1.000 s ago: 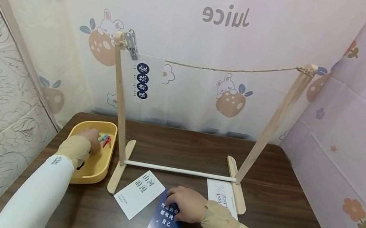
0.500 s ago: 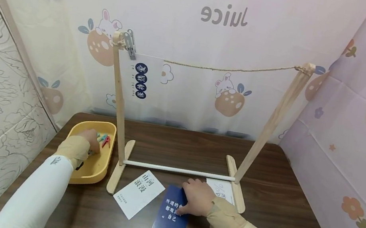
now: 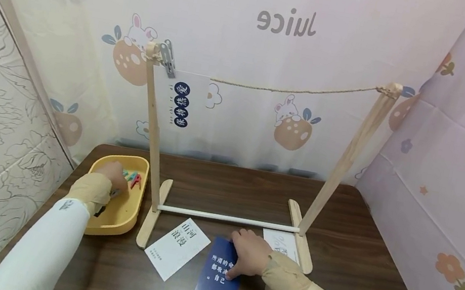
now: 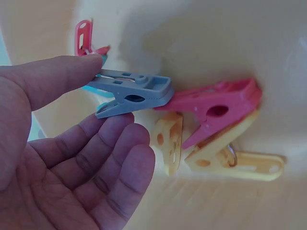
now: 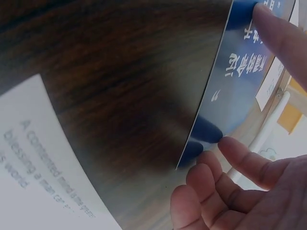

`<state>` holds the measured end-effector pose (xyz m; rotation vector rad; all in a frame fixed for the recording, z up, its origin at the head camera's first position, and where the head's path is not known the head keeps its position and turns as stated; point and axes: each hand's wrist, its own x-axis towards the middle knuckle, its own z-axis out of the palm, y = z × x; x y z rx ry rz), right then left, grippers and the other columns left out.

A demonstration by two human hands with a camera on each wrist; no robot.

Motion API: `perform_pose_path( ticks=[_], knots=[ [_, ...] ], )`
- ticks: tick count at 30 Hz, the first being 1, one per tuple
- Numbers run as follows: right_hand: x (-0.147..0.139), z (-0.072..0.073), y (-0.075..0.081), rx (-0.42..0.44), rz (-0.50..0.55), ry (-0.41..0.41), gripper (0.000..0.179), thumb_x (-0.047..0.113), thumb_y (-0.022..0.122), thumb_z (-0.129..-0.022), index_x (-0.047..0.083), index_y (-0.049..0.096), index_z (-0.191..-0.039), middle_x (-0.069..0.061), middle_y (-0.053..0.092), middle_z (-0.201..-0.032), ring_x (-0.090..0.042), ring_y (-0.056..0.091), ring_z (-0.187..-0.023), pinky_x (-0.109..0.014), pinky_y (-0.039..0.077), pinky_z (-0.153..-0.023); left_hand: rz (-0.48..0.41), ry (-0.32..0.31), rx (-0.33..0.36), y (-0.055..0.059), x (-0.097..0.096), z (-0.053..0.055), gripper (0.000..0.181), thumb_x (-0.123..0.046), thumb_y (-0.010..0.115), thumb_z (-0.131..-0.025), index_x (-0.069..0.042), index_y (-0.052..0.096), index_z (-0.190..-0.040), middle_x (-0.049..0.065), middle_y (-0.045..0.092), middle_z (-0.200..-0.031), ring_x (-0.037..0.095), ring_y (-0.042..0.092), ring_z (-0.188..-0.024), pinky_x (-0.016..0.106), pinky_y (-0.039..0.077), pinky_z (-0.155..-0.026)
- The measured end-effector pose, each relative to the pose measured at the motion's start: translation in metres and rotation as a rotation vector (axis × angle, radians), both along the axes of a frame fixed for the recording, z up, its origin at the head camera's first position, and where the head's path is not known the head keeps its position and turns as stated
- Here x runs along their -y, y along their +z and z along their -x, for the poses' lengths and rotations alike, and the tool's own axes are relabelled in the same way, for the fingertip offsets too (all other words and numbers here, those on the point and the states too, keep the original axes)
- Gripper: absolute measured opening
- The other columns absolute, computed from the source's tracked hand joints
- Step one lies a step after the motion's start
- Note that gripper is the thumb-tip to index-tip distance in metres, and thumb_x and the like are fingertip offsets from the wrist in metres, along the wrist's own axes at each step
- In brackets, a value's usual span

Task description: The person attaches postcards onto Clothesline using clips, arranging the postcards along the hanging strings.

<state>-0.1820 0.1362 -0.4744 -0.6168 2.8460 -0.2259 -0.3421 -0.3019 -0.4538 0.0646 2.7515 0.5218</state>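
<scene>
My left hand (image 3: 115,174) is inside the yellow basket (image 3: 135,216). In the left wrist view its thumb and fingertips pinch a grey-blue clothespin (image 4: 139,91), beside a red clothespin (image 4: 220,108) and yellow clothespins (image 4: 240,163). On the table, my right hand (image 3: 253,256) rests with fingers spread on a dark blue card (image 3: 215,288) printed with white characters. The right wrist view has the thumb on the card's face and a fingertip near its corner. A white card (image 3: 177,248) lies to its left, and another white card (image 3: 282,243) is partly hidden by the right wrist.
A wooden stand (image 3: 153,142) holds a sagging twine line (image 3: 287,91). From its left end hangs a white card (image 3: 194,108) under a metal clip (image 3: 168,58). A white crossbar (image 3: 225,218) spans the base just behind the table cards. Printed curtains enclose the back and right.
My right hand has shifted right and its fingers have spread; the blue card has slid slightly right and straightened. My left hand has stayed in the basket.
</scene>
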Motion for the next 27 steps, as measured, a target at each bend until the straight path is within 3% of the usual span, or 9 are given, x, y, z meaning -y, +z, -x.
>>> perform_pose_path(
  ticks=[7,16,22,27],
  knots=[
    [-0.003,0.003,0.000,0.062,0.048,-0.044,0.089,0.046,0.108,-0.058,0.005,0.066,-0.125,-0.008,0.068,-0.108,-0.024,0.062,-0.100,-0.047,0.057,-0.094,-0.003,-0.015,-0.017,-0.012,0.020,0.016,0.031,-0.018,0.077,-0.081,-0.016,0.053,-0.061,-0.001,0.048,-0.061,0.017,0.048,-0.057,0.029,0.043,-0.054],
    [-0.005,0.004,0.000,0.034,0.038,-0.038,0.085,0.049,0.108,-0.057,0.006,0.066,-0.116,-0.006,0.061,-0.103,-0.022,0.054,-0.096,-0.047,0.055,-0.089,-0.005,-0.013,0.008,0.020,0.024,0.005,0.043,-0.023,0.079,-0.086,-0.021,0.048,-0.056,-0.005,0.048,-0.053,0.012,0.048,-0.051,0.026,0.043,-0.053],
    [-0.006,0.003,0.002,0.033,0.081,-0.029,0.082,0.044,0.108,-0.056,0.008,0.063,-0.114,-0.004,0.061,-0.100,-0.021,0.056,-0.093,-0.047,0.055,-0.085,-0.047,-0.032,-0.042,0.034,0.026,0.004,0.036,-0.025,0.080,-0.089,-0.016,0.061,-0.060,-0.008,0.042,-0.054,0.010,0.041,-0.053,0.027,0.039,-0.053],
    [-0.006,0.006,0.003,0.077,0.151,-0.056,0.080,0.034,0.109,-0.058,0.010,0.059,-0.115,-0.004,0.067,-0.098,-0.021,0.063,-0.090,-0.047,0.057,-0.083,-0.060,-0.057,-0.121,0.041,0.027,0.004,0.037,-0.028,0.079,-0.090,-0.015,0.060,-0.061,-0.008,0.044,-0.056,0.010,0.040,-0.055,0.027,0.038,-0.053]
  ],
)
